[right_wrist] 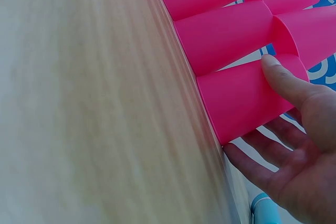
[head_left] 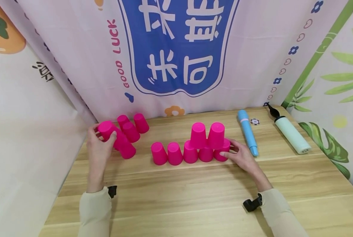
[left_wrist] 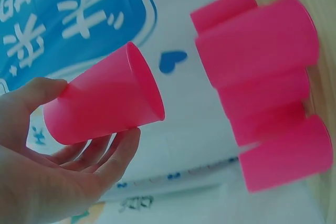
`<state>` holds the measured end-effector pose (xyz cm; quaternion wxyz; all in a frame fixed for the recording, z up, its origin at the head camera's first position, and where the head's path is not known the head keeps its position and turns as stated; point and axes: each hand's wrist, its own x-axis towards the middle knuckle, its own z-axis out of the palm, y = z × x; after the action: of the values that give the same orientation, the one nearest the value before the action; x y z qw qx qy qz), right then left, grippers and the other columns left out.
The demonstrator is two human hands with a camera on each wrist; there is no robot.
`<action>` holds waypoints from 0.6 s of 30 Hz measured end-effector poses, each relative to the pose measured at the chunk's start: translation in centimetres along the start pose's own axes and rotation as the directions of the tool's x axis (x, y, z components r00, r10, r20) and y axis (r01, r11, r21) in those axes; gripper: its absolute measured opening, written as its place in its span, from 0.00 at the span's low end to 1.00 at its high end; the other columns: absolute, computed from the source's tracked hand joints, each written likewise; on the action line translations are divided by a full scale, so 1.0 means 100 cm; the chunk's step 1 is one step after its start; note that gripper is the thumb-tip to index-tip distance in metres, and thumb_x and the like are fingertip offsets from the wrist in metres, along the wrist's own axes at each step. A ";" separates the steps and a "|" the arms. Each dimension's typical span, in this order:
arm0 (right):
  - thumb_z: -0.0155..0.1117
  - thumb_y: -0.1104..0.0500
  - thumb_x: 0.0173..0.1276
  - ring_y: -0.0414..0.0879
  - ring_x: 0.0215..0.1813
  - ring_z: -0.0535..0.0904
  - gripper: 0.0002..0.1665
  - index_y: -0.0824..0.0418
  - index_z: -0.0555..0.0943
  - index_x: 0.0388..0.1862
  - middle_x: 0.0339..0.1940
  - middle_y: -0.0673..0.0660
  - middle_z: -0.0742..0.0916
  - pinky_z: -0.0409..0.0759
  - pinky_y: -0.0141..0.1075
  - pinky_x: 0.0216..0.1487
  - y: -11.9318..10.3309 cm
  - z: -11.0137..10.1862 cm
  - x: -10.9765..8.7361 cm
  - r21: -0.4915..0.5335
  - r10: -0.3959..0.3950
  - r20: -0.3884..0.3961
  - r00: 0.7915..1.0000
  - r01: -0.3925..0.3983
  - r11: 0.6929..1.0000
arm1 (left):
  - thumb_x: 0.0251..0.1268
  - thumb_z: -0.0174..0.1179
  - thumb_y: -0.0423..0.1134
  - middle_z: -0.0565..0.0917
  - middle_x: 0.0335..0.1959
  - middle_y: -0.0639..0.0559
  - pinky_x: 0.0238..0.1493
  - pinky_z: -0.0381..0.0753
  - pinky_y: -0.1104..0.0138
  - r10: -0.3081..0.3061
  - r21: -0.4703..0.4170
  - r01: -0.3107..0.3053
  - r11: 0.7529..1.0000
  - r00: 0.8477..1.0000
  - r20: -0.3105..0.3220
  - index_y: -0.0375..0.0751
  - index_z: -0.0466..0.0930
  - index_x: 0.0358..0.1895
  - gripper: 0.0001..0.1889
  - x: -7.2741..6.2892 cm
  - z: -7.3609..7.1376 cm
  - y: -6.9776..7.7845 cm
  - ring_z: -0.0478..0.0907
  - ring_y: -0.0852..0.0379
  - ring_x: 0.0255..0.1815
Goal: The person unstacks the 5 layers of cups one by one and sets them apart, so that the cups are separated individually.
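Note:
My left hand holds a pink plastic cup, upside down and raised above the table at the left, thumb on one side and fingers on the other. Below and beyond it, several more pink cups stand inverted. At the middle is a side-by-side row of inverted pink cups. Two cups stand on top of the row's right part. My right hand grips the rightmost bottom cup, its thumb on the near side and fingers around the outer side.
Right of the row lies a light blue tube-shaped pump, beside a small round chip. Farther right is a pale green cylinder with a black nozzle. A printed curtain hangs behind the wooden table.

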<state>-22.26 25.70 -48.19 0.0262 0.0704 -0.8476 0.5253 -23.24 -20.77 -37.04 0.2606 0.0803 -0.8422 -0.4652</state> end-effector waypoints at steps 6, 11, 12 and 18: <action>0.73 0.47 0.58 0.63 0.62 0.74 0.43 0.60 0.69 0.68 0.63 0.64 0.77 0.76 0.51 0.59 0.001 0.000 0.000 -0.011 0.002 -0.004 1.000 -0.002 1.000 | 0.62 0.59 0.42 0.71 0.60 0.39 0.57 0.74 0.56 -0.066 0.029 0.067 0.997 0.997 -0.049 0.34 0.58 0.66 0.32 0.008 -0.017 -0.012 0.72 0.44 0.57; 0.72 0.46 0.58 0.62 0.62 0.74 0.43 0.59 0.69 0.69 0.63 0.64 0.77 0.75 0.51 0.59 0.002 0.000 0.001 -0.012 0.004 -0.003 1.000 -0.004 1.000 | 0.63 0.59 0.43 0.71 0.60 0.38 0.55 0.73 0.57 -0.102 0.066 0.107 0.992 0.992 -0.074 0.34 0.58 0.65 0.32 0.010 -0.024 -0.018 0.71 0.44 0.57; 0.72 0.46 0.58 0.62 0.62 0.74 0.43 0.59 0.69 0.69 0.63 0.64 0.77 0.75 0.51 0.59 0.002 0.000 0.001 -0.010 0.005 -0.001 1.000 -0.005 1.000 | 0.63 0.58 0.43 0.71 0.60 0.38 0.55 0.73 0.56 -0.109 0.069 0.115 0.991 0.991 -0.076 0.33 0.58 0.66 0.32 0.011 -0.024 -0.020 0.71 0.43 0.57; 0.72 0.46 0.58 0.62 0.63 0.74 0.43 0.59 0.69 0.69 0.64 0.64 0.77 0.75 0.50 0.59 0.002 0.001 0.001 -0.005 0.003 0.000 1.000 -0.003 1.000 | 0.62 0.56 0.40 0.69 0.62 0.33 0.59 0.68 0.48 -0.153 0.125 0.161 0.979 0.986 -0.073 0.30 0.57 0.65 0.31 0.014 -0.027 -0.032 0.69 0.37 0.59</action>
<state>-22.35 25.72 -48.38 0.0255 0.0690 -0.8489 0.5234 -23.40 -25.12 -38.03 0.2436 0.1781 -0.8531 -0.4257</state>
